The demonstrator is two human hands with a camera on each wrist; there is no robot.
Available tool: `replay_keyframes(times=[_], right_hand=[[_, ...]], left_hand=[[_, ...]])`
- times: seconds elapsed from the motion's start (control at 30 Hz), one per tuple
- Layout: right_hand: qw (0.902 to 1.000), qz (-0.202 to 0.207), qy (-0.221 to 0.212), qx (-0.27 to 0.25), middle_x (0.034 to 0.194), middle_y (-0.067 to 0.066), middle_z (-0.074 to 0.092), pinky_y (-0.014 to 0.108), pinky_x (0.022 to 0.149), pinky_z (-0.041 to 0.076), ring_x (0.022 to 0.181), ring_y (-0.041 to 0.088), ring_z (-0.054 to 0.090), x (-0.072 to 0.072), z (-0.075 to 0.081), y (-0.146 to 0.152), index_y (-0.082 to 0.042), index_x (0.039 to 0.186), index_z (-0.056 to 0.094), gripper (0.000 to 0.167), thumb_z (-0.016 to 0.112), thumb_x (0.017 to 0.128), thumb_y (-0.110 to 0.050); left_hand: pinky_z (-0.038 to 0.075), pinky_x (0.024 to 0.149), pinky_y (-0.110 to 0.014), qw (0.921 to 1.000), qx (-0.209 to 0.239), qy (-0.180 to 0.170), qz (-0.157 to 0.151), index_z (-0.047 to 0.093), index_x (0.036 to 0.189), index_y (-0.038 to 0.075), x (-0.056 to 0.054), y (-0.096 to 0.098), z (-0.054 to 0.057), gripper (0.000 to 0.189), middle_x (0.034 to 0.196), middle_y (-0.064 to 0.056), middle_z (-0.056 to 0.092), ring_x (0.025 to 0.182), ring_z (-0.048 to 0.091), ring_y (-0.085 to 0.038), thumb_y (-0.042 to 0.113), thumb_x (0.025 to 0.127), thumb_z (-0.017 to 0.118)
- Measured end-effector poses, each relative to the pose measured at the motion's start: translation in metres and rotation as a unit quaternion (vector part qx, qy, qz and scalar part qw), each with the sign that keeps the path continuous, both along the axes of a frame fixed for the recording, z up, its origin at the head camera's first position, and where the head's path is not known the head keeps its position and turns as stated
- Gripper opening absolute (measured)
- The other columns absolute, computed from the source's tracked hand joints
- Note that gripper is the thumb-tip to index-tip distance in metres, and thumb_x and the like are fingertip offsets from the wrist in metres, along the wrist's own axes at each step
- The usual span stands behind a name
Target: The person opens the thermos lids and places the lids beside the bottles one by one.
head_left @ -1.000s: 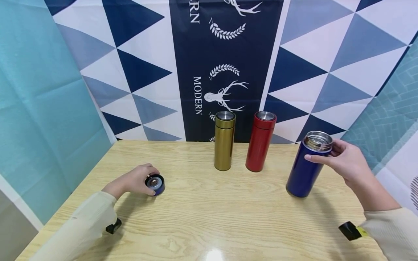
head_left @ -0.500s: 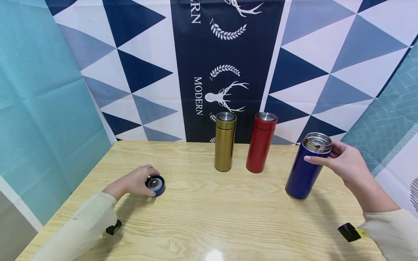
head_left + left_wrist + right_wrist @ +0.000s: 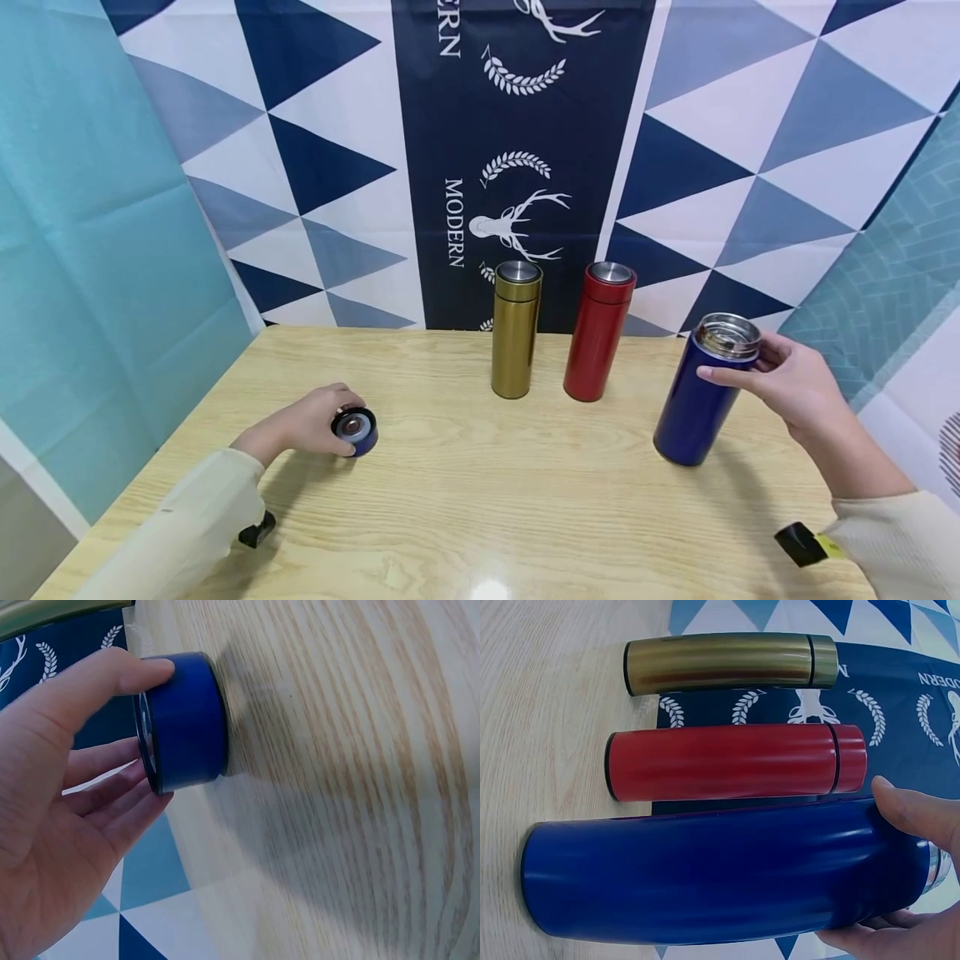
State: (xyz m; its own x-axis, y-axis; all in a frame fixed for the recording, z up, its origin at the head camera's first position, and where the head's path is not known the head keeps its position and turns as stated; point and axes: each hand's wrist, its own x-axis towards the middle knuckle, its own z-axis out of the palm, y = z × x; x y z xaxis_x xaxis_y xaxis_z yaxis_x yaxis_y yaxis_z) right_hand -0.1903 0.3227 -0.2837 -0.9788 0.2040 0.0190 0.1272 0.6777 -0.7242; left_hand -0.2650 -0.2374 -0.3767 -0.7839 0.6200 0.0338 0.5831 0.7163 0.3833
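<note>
My left hand (image 3: 313,422) pinches a blue flask lid (image 3: 358,432) between thumb and fingers, at the left of the table. The lid's underside faces up, and in the left wrist view its blue side (image 3: 191,724) sits right at the wood. At the right, my right hand (image 3: 802,383) grips a blue thermos flask (image 3: 693,412) just below its bare steel neck (image 3: 727,335). Thumb on the near side, fingers mostly hidden behind it. The flask stands upright with its mouth uncovered.
Between the hands, toward the back, a gold flask (image 3: 514,342) and a red flask (image 3: 596,346) stand upright with lids on. Behind the wooden table (image 3: 465,500) hangs a patterned cloth (image 3: 510,125); a teal cloth (image 3: 97,208) borders the left side.
Both hands keep their holds on the lid and the blue flask. The head view has shifted very slightly, so everything sits a little lower in the picture.
</note>
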Motion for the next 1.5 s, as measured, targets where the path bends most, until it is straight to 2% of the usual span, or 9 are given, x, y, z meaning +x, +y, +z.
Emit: replay_keyframes(times=[0.07,0.2,0.67,0.87,0.97,1.1,1.2,1.3,1.5], right_hand=[[1.0,0.001,0.003,-0.007,0.104,-0.028,0.05,0.015,0.076,0.053,0.093,-0.018,0.046,0.0,0.0,0.001,-0.003,0.151,0.024,0.092,0.074,0.083,-0.039],[0.9999,0.003,0.006,-0.012,0.096,-0.035,0.043,0.014,0.078,0.053,0.095,-0.017,0.047,-0.001,0.001,0.001,-0.002,0.151,0.025,0.091,0.073,0.083,-0.039],[0.998,0.041,0.018,-0.045,0.093,-0.04,0.047,0.003,0.068,0.042,0.085,-0.025,0.044,-0.003,-0.002,0.007,-0.009,0.139,0.035,0.069,0.072,0.085,-0.033],[0.999,0.045,-0.005,0.0,0.104,-0.026,0.046,0.034,0.092,0.049,0.088,-0.02,0.039,-0.002,0.001,0.006,0.001,0.147,0.026,0.086,0.071,0.086,-0.039],[0.999,0.044,0.005,0.013,0.106,-0.024,0.047,0.031,0.091,0.049,0.089,-0.02,0.039,-0.002,0.004,0.006,0.0,0.147,0.027,0.086,0.072,0.085,-0.039],[0.9989,0.033,0.03,0.017,0.128,-0.009,0.054,0.008,0.079,0.047,0.12,0.008,0.055,0.002,0.01,0.002,-0.006,0.151,0.022,0.089,0.072,0.085,-0.037],[0.9984,0.016,0.051,0.018,0.154,0.018,0.033,0.032,0.107,0.045,0.141,0.042,0.031,0.007,0.016,-0.006,-0.007,0.154,0.014,0.095,0.072,0.085,-0.037],[0.9957,-0.001,0.085,0.035,0.158,0.025,0.02,0.061,0.11,0.029,0.141,0.049,0.024,0.012,0.022,-0.015,-0.007,0.154,0.014,0.096,0.072,0.084,-0.038],[0.9793,-0.027,0.178,0.091,0.153,0.024,0.032,0.06,0.107,0.032,0.137,0.049,0.034,0.021,0.028,-0.033,-0.008,0.151,0.025,0.086,0.071,0.085,-0.038]], left_hand=[[0.053,0.077,-0.032,0.9999,0.004,-0.009,0.004,0.059,0.118,-0.007,0.001,0.0,0.0,0.058,0.109,-0.014,0.06,0.094,0.059,-0.022,0.017,0.07,0.079],[0.053,0.079,-0.033,0.9996,0.009,-0.022,0.014,0.057,0.121,-0.007,0.002,0.0,0.001,0.059,0.111,-0.015,0.059,0.096,0.059,-0.024,0.017,0.072,0.078],[0.053,0.083,-0.04,0.9996,0.012,-0.019,0.016,0.055,0.123,-0.007,0.005,-0.002,0.003,0.065,0.112,-0.016,0.059,0.102,0.059,-0.03,0.02,0.07,0.083],[0.05,0.09,-0.047,0.9995,0.001,-0.021,0.026,0.055,0.123,-0.005,0.005,0.001,0.008,0.06,0.118,-0.018,0.058,0.108,0.057,-0.034,0.021,0.075,0.08],[0.049,0.092,-0.049,0.9995,-0.009,-0.019,0.025,0.054,0.124,-0.005,0.005,0.003,0.011,0.057,0.119,-0.019,0.058,0.11,0.056,-0.035,0.021,0.079,0.077],[0.048,0.092,-0.05,0.9994,-0.019,-0.02,0.021,0.053,0.127,-0.005,0.004,0.006,0.016,0.057,0.122,-0.02,0.056,0.112,0.054,-0.037,0.02,0.081,0.076],[0.048,0.093,-0.05,0.9992,-0.023,-0.026,0.019,0.051,0.128,-0.004,0.004,0.01,0.019,0.057,0.125,-0.02,0.055,0.114,0.054,-0.037,0.02,0.082,0.075],[0.048,0.095,-0.051,0.9987,-0.027,-0.037,0.019,0.05,0.13,-0.004,0.005,0.015,0.023,0.058,0.128,-0.02,0.054,0.116,0.053,-0.039,0.02,0.083,0.074],[0.047,0.097,-0.053,0.9968,-0.045,-0.065,0.016,0.046,0.134,-0.004,0.006,0.023,0.032,0.064,0.134,-0.023,0.05,0.121,0.05,-0.042,0.027,0.084,0.073]])
